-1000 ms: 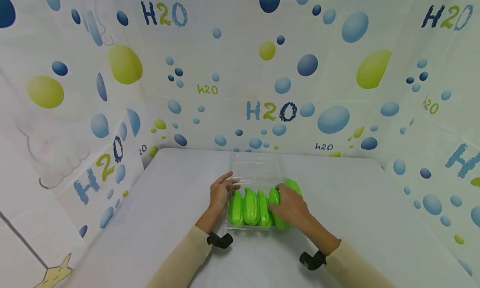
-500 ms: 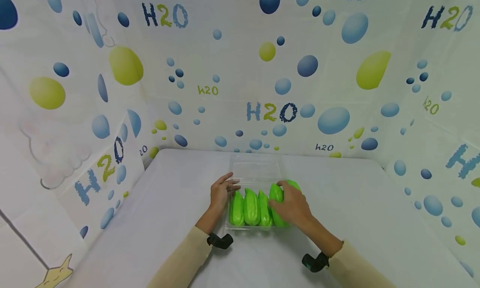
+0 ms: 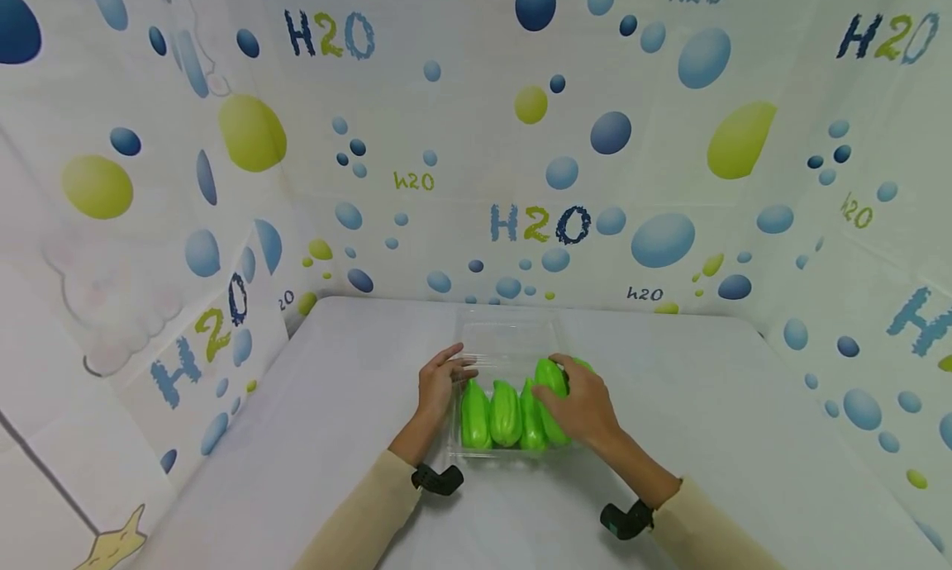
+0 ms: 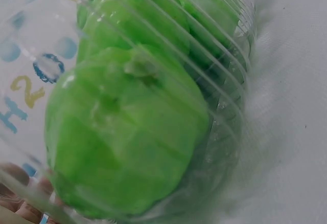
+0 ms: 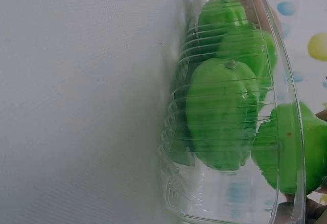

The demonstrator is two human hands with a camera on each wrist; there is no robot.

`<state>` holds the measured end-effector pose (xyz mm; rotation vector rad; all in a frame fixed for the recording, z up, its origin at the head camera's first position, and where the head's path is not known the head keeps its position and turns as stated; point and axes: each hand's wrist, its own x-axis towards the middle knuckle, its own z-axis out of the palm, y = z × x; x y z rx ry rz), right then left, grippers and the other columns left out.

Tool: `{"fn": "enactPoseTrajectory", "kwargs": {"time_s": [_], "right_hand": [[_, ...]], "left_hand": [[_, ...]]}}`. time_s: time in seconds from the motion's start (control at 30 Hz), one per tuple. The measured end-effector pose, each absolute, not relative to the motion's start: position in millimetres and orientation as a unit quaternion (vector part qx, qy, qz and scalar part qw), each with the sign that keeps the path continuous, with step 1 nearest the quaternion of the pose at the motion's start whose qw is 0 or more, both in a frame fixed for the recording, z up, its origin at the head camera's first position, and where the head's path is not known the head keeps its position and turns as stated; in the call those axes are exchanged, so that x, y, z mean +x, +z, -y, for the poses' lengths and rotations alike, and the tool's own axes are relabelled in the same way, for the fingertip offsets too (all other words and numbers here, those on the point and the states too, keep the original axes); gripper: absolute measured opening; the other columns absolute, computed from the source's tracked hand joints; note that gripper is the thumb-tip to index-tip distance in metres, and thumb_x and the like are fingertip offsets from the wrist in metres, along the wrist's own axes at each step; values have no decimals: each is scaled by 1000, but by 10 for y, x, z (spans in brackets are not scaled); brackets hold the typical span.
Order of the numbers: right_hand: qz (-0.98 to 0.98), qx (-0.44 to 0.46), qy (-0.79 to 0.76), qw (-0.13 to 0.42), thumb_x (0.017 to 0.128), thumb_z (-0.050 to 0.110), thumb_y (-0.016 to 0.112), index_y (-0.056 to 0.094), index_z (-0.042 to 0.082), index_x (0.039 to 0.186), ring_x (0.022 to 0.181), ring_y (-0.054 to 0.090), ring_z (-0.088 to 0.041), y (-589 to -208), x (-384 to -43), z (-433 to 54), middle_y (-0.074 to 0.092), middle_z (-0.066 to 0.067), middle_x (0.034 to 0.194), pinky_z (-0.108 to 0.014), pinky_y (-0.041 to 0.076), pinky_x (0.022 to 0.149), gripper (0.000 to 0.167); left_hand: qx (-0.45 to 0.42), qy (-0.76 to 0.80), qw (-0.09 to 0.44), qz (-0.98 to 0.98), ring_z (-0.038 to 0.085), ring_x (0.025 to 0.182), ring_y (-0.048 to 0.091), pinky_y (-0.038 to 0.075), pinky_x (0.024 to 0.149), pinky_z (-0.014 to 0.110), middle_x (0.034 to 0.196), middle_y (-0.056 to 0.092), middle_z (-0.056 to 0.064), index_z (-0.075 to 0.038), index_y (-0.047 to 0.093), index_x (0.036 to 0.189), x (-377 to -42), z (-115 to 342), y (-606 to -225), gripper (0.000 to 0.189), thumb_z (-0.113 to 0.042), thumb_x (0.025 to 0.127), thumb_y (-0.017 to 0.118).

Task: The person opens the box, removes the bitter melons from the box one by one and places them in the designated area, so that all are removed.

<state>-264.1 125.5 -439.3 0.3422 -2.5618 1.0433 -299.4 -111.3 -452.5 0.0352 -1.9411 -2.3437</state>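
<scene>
A clear plastic container [image 3: 513, 453] with its hinged lid [image 3: 506, 339] raised at the back holds several smooth, ridged, bright green gourd-like vegetables. They stand side by side, the leftmost gourd [image 3: 476, 417] nearest my left hand [image 3: 437, 387]. That hand grips the container's left rim; its fingertips reach over the edge. My right hand [image 3: 586, 405] holds a green gourd [image 3: 550, 380] over the right part, thumb on its near left side. In the right wrist view the held gourd [image 5: 291, 147] sits at rim height, above another gourd [image 5: 222, 111] behind the clear wall.
A white cloth covers the table [image 3: 357, 355]. Walls of white sheeting [image 3: 461, 140] with blue and green dots and H2O lettering enclose the back and sides. Black wrist cameras [image 3: 437, 477] are strapped on both wrists.
The right hand and its gourd have risen a little. The gourds inside the container have shifted slightly to the right. My left hand keeps its place at the rim.
</scene>
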Motion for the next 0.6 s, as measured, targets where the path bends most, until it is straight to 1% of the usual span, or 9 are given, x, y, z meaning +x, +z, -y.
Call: {"fn": "enactPoseTrajectory", "kwargs": {"time_s": [0.07,0.17,0.2,0.3,0.4,0.6], "right_hand": [[902,123,374,178,89,30,75,61,4,136,90,64,-25,-4385,-2648,-1264,69,-14,116,-43,52,72,55],[897,127,383,180,89,28,75,61,2,136,77,56,-20,-4359,-2660,-1282,67,-12,102,-36,47,64,55],[896,128,385,181,90,28,74,61,2,136,74,54,-19,-4353,-2665,-1287,65,-11,97,-35,46,62,55],[892,129,390,189,89,27,75,61,2,135,71,50,-18,-4345,-2678,-1298,61,-10,91,-34,44,60,54],[886,123,404,192,90,26,75,61,3,135,71,50,-19,-4353,-2694,-1308,59,-12,91,-33,44,58,53],[875,100,438,181,90,26,73,60,9,137,77,53,-24,-4349,-2724,-1335,58,-15,100,-34,48,61,52]], "left_hand": [[10,-771,50,635,44,104,69,53,83,42,126,63,34,7,55,140,-2972,1114,-4509,43,5,99,42],[9,-771,51,634,44,105,69,53,82,41,125,64,33,6,55,140,-2969,1120,-4511,43,4,99,42],[9,-772,51,633,45,105,68,53,82,41,125,64,33,6,55,140,-2973,1119,-4513,43,4,99,42],[10,-775,49,630,47,108,67,53,82,41,126,64,33,6,55,140,-2979,1119,-4520,43,4,99,42],[9,-774,48,631,48,108,66,53,83,42,126,63,34,6,55,140,-2970,1117,-4517,43,4,99,41],[4,-770,50,636,46,107,67,53,85,43,126,63,34,6,54,141,-2968,1112,-4512,43,3,100,41]]}}
